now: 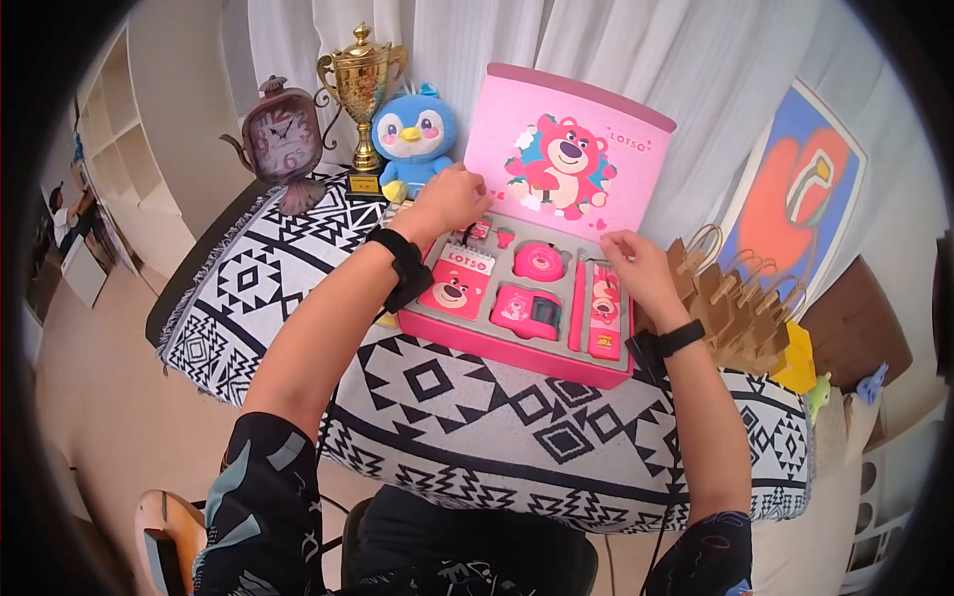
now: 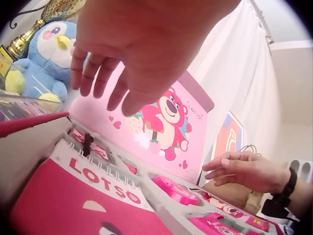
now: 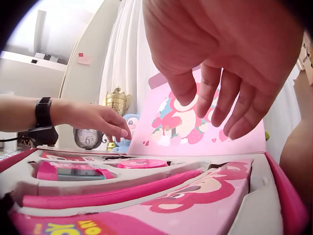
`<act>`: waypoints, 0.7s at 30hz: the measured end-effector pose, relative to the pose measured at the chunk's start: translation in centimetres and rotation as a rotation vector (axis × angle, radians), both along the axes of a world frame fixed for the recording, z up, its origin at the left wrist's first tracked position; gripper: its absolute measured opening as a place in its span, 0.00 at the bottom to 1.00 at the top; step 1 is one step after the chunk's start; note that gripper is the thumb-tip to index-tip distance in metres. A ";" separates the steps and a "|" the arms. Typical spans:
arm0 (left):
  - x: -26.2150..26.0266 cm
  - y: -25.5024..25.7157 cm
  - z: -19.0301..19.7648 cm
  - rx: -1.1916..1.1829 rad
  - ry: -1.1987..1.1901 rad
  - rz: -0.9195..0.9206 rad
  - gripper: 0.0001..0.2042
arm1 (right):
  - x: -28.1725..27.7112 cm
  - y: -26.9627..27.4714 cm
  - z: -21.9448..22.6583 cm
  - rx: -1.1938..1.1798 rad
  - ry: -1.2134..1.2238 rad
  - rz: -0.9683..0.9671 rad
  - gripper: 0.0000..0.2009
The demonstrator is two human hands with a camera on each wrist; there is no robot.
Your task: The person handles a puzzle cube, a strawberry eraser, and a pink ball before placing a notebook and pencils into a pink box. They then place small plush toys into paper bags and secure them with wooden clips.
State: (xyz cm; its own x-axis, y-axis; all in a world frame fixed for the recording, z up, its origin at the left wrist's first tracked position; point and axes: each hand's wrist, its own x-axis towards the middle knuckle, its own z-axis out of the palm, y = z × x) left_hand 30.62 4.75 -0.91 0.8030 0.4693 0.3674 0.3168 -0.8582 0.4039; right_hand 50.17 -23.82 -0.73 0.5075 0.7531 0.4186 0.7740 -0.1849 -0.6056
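A pink gift box [image 1: 477, 341] stands on the table with its lid [image 1: 646, 164] raised, a pink bear and "LOTSO" printed inside it. In its grey insert lie a spiral notebook [image 1: 459, 290], a round pink item [image 1: 539, 261], a pink item with a dark window [image 1: 525, 313], a slim pink stick [image 1: 578, 308] and a narrow printed pack [image 1: 604, 313]. My left hand [image 1: 455, 204] hovers over the back left corner, fingers loosely bent and holding nothing. Over the back right corner is my right hand [image 1: 641, 276], its fingers [image 3: 215, 98] spread, slightly bent and empty.
Behind the box on the left are a blue plush penguin [image 1: 415, 134], a gold trophy [image 1: 366, 94] and an old-style clock [image 1: 284, 139]. Several brown paper bags [image 1: 730, 318] and a colourful picture [image 1: 795, 189] stand at right. A patterned black-and-white cloth [image 1: 427, 382] covers the table.
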 end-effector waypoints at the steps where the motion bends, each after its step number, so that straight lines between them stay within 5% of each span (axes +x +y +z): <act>1: -0.5 -0.2 0.1 0.008 0.097 0.084 0.19 | -0.5 -0.2 0.2 0.031 -0.048 0.019 0.17; 7: -0.9 -2.4 0.5 0.034 0.370 0.298 0.20 | -4.0 -2.4 1.3 -0.010 0.076 0.004 0.14; 10: 0.6 -1.5 -1.5 0.058 0.308 0.375 0.22 | -5.6 -3.9 0.1 0.099 0.176 0.089 0.12; 14: 0.5 -4.0 1.6 -0.174 0.458 0.373 0.21 | -6.7 -5.6 -2.3 0.246 0.258 0.159 0.10; 20: 2.6 0.0 -1.4 -0.160 0.347 0.450 0.20 | -7.5 -8.3 -3.8 0.364 0.356 0.131 0.09; 21: 1.9 1.3 -1.2 -0.231 0.318 0.312 0.20 | -7.5 -8.6 -4.0 0.377 0.372 0.109 0.09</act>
